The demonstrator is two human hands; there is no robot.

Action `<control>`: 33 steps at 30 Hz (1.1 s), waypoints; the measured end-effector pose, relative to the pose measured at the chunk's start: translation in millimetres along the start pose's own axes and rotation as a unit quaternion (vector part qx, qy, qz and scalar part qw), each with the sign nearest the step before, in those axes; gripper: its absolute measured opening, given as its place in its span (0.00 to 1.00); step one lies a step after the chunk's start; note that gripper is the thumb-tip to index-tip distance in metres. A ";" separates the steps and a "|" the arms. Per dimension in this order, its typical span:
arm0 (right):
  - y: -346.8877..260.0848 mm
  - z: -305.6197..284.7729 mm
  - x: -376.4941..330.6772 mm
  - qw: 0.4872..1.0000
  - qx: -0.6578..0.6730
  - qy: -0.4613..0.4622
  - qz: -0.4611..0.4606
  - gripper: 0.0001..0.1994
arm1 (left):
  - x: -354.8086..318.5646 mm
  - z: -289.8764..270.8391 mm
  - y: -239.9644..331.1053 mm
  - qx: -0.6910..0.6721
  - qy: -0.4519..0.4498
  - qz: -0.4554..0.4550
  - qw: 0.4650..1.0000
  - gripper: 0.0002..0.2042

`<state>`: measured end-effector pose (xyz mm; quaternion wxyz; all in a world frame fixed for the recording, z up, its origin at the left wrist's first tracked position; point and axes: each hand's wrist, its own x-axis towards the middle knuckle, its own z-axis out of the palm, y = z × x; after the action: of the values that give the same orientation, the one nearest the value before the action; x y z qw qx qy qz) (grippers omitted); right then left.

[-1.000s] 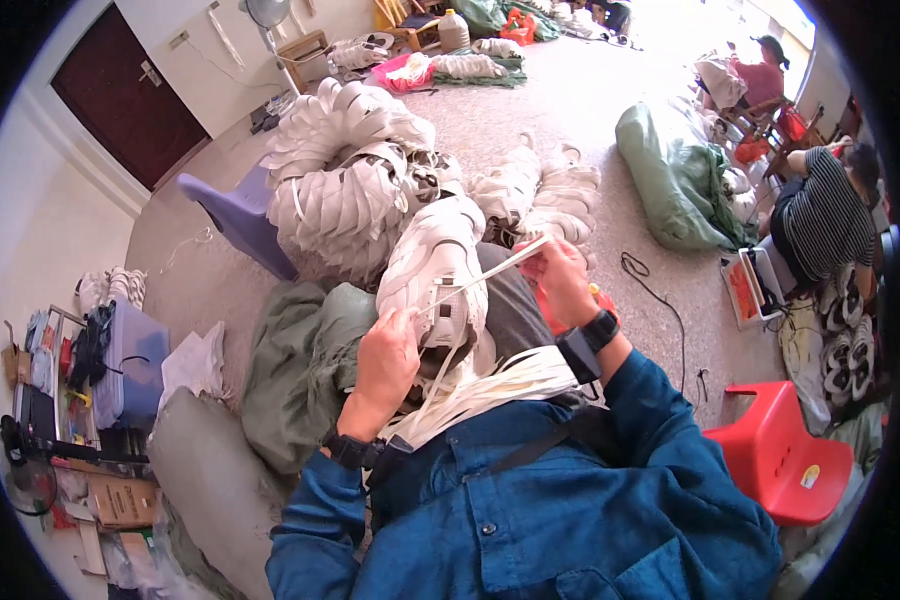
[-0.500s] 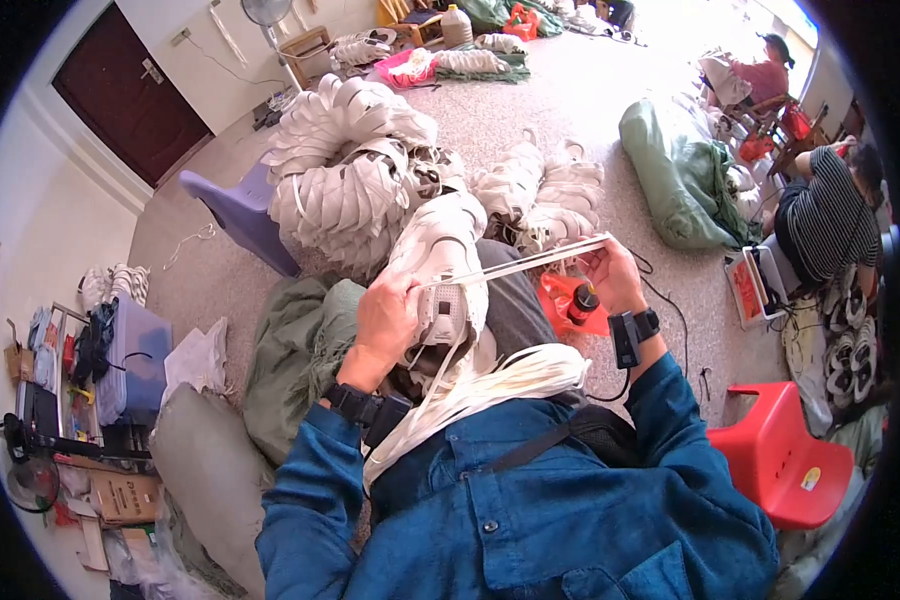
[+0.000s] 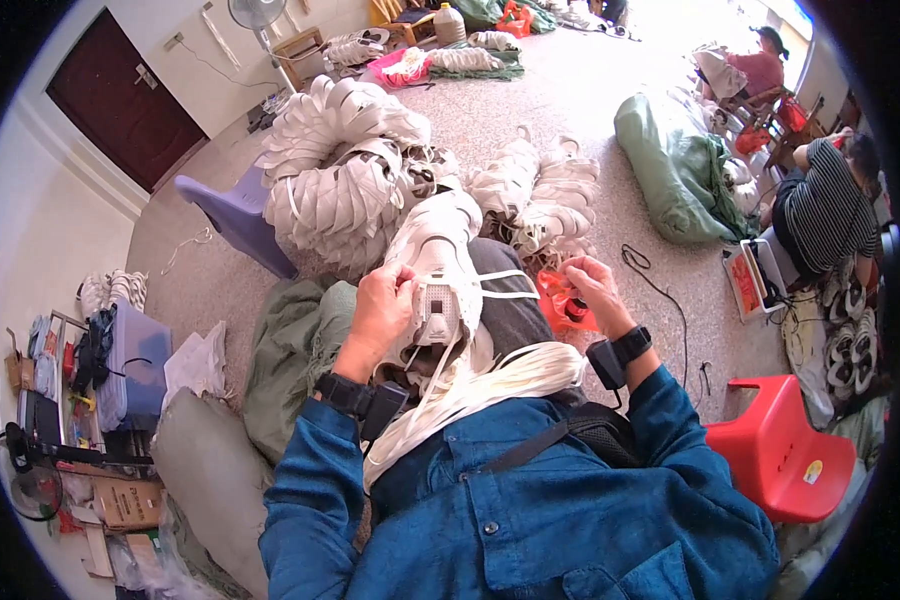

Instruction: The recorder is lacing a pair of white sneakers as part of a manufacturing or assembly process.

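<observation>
A white shoe upper [image 3: 440, 245] with a perforated tongue lies in front of me, at the end of a stack of uppers. Beside its left edge, my left hand [image 3: 378, 308] is closed in a pinch; what sits between the fingertips is hidden. A flat white shoelace [image 3: 510, 284] sticks out from the upper's right side in two strands over my grey trouser leg. Off to the right, my right hand [image 3: 598, 292] has its thumb and fingers drawn together, and I cannot make out anything in them. A bundle of white laces [image 3: 500, 385] rests across my lap.
Coiled stacks of white uppers [image 3: 345, 190] stand ahead by a purple chair [image 3: 225, 220]. A red plastic bag [image 3: 560, 308] lies beyond my right hand. A red stool [image 3: 785, 450] stands at right, green sacks [image 3: 660, 170] farther off. Two other people sit at far right.
The lace stretched between my hands has left that taut line and now lies slack at the upper's right side. My right hand has moved nearer and slightly left; my left hand shifted slightly left.
</observation>
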<state>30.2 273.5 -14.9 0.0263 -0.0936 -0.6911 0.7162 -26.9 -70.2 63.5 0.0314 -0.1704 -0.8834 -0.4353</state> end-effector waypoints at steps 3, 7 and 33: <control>-0.7 6.3 -2.2 1.000 -0.013 -0.004 -0.021 0.09 | -1.6 -0.4 5.6 0.056 0.018 0.044 0.997 0.04; -13.2 28.0 -2.0 0.994 0.001 -0.076 -0.077 0.09 | -0.8 -0.9 9.8 0.123 0.043 0.081 0.988 0.04; -48.9 162.7 -10.4 0.867 -0.330 -0.186 -0.322 0.10 | -38.5 29.9 -3.5 0.376 0.063 0.131 0.915 0.19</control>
<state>8.2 113.6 39.2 0.0940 0.2662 -0.8711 0.4019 10.9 -59.4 34.5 0.2054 -0.2325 -0.9479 -0.0723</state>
